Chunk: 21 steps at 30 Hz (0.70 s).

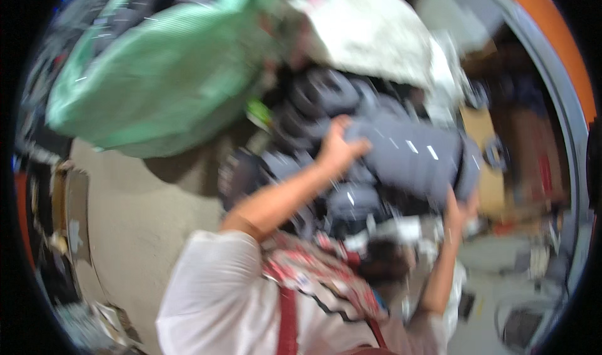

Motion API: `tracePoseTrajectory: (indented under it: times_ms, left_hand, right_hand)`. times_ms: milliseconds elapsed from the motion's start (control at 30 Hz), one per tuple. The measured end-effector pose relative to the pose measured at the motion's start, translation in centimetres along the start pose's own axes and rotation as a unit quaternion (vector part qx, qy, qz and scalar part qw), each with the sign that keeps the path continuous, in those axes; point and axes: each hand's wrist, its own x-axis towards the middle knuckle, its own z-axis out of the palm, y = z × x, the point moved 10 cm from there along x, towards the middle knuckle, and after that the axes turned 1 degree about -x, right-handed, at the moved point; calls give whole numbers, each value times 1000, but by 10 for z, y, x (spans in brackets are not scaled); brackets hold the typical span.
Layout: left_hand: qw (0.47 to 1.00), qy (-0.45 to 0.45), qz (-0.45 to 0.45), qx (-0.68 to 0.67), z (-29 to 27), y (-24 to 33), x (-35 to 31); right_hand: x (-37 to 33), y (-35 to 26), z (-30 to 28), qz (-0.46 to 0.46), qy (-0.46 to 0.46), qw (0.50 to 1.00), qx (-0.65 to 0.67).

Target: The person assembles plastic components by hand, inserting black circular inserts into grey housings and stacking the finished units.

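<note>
Between my two hands a grey cylinder-shaped stack (pixel 411 154) is held at a tilt, lying above a pile of similar grey round pieces (pixel 323 95). My left hand (pixel 340 149) grips its left end, thumb apart from the fingers. At the lower right end, my right hand (pixel 461 209) has its fingers up against the stack, near a dark gap before its last section. Motion blur hides what the stack is made of and the exact finger contact.
A large green woven sack (pixel 163 82) bulges at the upper left, and a white sack (pixel 370 32) lies beyond the pile. To the right are cardboard (pixel 483 154) and a grey frame with an orange edge (pixel 555 29). Concrete floor (pixel 135 211) shows at left.
</note>
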Motion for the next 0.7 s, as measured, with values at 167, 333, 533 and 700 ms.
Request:
tracePoseTrajectory:
  times_ms: [167,333,533,700]
  left_hand:
    - [973,-76,218,-7,-11,204,-14]
    - [891,-43,451,-12,-104,413,-54]
    - [778,435,341,299,-320,501,-54]
    - [613,201,370,669,-290,407,-93]
  right_hand:
    - [-64,-116,-82,-201,284,932,97]
    - [-52,-287,-47,-325,394,858,53]
    - [18,-518,141,-515,84,852,38]
    - [30,-444,237,-343,-236,895,163]
